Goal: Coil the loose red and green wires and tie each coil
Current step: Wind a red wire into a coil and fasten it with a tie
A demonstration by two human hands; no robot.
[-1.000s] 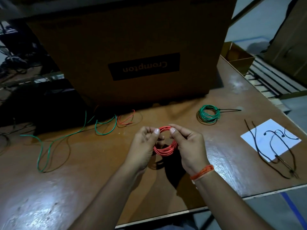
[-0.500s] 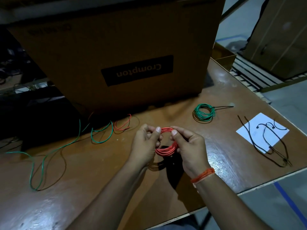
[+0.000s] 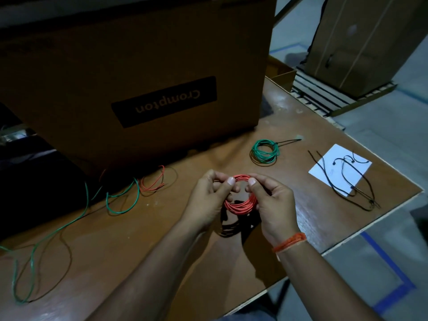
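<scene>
- Since the earlier frames, both hands are keeping their pinch on the red coil (image 3: 240, 200), held above the table (image 3: 301, 126); the view is sitting a little further left, so the right table edge is showing more floor.
- The left hand (image 3: 208, 202) is pinching the coil's upper left with thumb and curled fingers.
- The right hand (image 3: 273, 205), an orange thread band (image 3: 289, 242) on its wrist, is pinching the upper right.
- A tied green coil (image 3: 265, 151) is lying on the table near the big cardboard box (image 3: 139, 66).
- The box's dark label (image 3: 165, 101) is reading "Crompton", upside down.
- Loose green wire (image 3: 122, 200) and a short red wire (image 3: 152, 183) are trailing at left.
- Black ties (image 3: 347, 179) are lying across a white sheet (image 3: 340, 170).
</scene>
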